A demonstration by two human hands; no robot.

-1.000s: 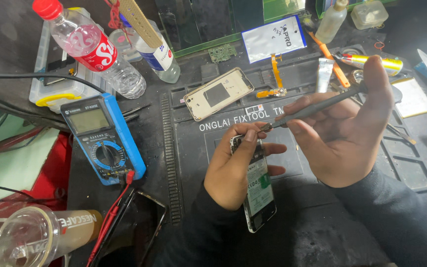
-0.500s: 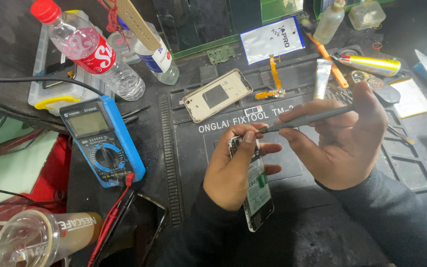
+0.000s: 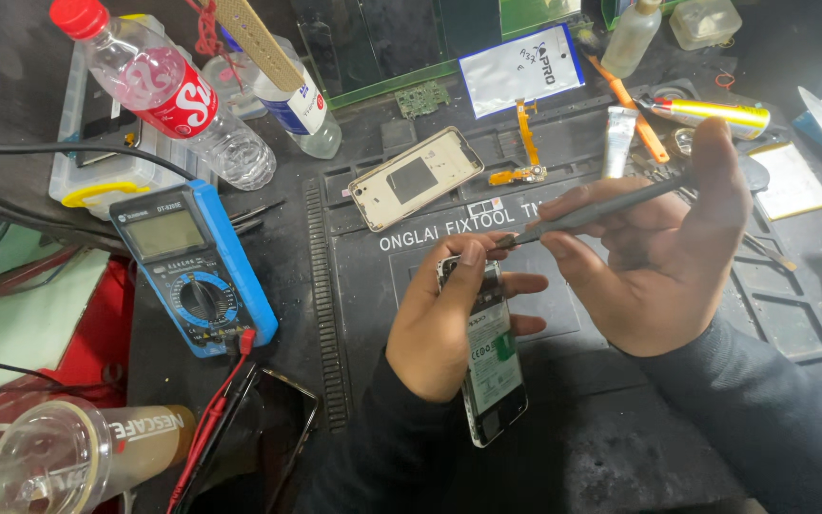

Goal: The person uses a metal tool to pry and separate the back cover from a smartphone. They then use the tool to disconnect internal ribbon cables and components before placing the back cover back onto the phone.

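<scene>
The left hand (image 3: 440, 328) is wrapped around an opened smartphone with its back cover off (image 3: 492, 366), holding it just above the dark repair mat (image 3: 620, 447) that covers the surface. The right hand (image 3: 654, 266) pinches a slim grey metal screwdriver (image 3: 592, 215), whose tip seems to touch the phone's upper edge. A blue digital multimeter (image 3: 192, 266) lies well to the left, a detached pale phone back cover (image 3: 416, 178) just beyond.

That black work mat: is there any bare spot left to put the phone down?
Yes: the black rubber work mat is bare toward its near edge, below both hands, and between the opened phone and the blue multimeter. Tools and tubes crowd the far edge.
</scene>
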